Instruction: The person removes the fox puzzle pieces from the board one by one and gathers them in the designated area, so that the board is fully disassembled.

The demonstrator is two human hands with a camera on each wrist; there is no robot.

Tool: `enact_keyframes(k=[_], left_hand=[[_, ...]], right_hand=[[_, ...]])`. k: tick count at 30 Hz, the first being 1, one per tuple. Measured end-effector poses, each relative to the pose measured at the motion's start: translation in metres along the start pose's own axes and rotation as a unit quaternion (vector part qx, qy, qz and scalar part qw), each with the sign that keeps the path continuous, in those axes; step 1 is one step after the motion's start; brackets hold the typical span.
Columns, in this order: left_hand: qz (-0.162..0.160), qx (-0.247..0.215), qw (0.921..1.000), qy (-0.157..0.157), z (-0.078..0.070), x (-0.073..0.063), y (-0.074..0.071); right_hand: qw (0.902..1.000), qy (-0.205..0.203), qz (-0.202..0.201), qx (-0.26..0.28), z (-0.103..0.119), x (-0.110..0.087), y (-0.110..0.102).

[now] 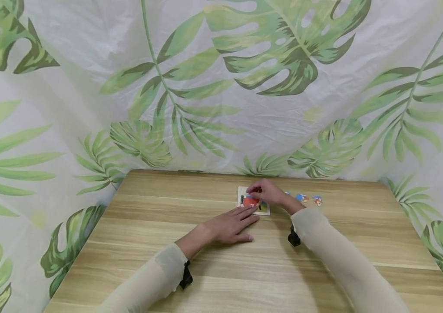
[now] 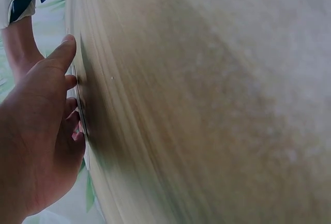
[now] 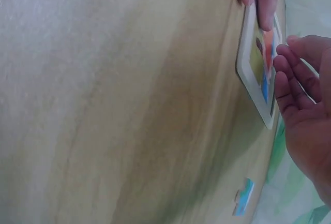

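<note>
A small puzzle board (image 1: 239, 196) with a white border and a red, blue and yellow picture lies flat on the table. My left hand (image 1: 229, 225) rests at its near left side, fingers extended, their tips on the picture. From the far right, my right hand (image 1: 269, 192) reaches over the board with bent fingers. In the right wrist view, the thumb and fingertips of the right hand (image 3: 307, 89) are close together at the board's far edge (image 3: 271, 115). Whether they pinch a piece there cannot be made out. The left wrist view shows the left hand (image 2: 44, 125) with the board mostly hidden behind it.
To the right of the board lie several loose puzzle pieces, among them a blue and orange piece (image 1: 302, 198) and an orange and white piece (image 1: 317, 200). The wooden table (image 1: 159, 204) ends at a leaf-patterned curtain (image 1: 206, 130) behind the board.
</note>
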State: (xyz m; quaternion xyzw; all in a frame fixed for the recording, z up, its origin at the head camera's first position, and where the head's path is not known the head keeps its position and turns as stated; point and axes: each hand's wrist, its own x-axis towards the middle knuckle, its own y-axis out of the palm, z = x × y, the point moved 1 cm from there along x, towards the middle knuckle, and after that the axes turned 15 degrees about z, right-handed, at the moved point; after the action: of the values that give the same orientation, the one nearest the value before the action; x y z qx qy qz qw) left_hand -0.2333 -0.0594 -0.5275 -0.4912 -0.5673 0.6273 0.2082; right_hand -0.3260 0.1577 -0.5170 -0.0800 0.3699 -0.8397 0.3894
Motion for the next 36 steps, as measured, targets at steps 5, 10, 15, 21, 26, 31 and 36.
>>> enact_keyframes(k=[5, 10, 15, 21, 26, 31, 36], left_hand=[[0.004, 0.015, 0.9999, -0.002, 0.000, 0.001, 0.001], [-0.001, 0.021, 0.9998, 0.000, 0.002, 0.002, 0.002], [0.002, 0.012, 0.9999, 0.007, 0.003, 0.002, 0.002], [0.000, 0.002, 0.9999, 0.011, 0.003, 0.001, 0.001], [0.002, 0.003, 1.0000, 0.009, 0.003, 0.002, 0.002], [0.005, 0.004, 0.9999, 0.010, 0.003, 0.003, 0.002], [0.010, 0.001, 0.9999, 0.004, 0.005, 0.004, 0.002]], right_hand=[[1.0000, -0.003, -0.002, 0.000, -0.001, 0.004, 0.003], [0.9998, -0.002, 0.008, 0.020, 0.001, 0.005, 0.002], [0.9995, 0.003, 0.017, 0.025, -0.001, 0.007, 0.002], [0.9995, -0.019, 0.023, 0.014, -0.004, 0.010, 0.004], [0.9994, -0.025, 0.024, 0.006, -0.003, 0.010, 0.005], [0.9994, -0.028, 0.021, -0.003, -0.003, 0.009, 0.005], [0.9993, -0.027, 0.026, -0.006, -0.005, 0.012, 0.006]])
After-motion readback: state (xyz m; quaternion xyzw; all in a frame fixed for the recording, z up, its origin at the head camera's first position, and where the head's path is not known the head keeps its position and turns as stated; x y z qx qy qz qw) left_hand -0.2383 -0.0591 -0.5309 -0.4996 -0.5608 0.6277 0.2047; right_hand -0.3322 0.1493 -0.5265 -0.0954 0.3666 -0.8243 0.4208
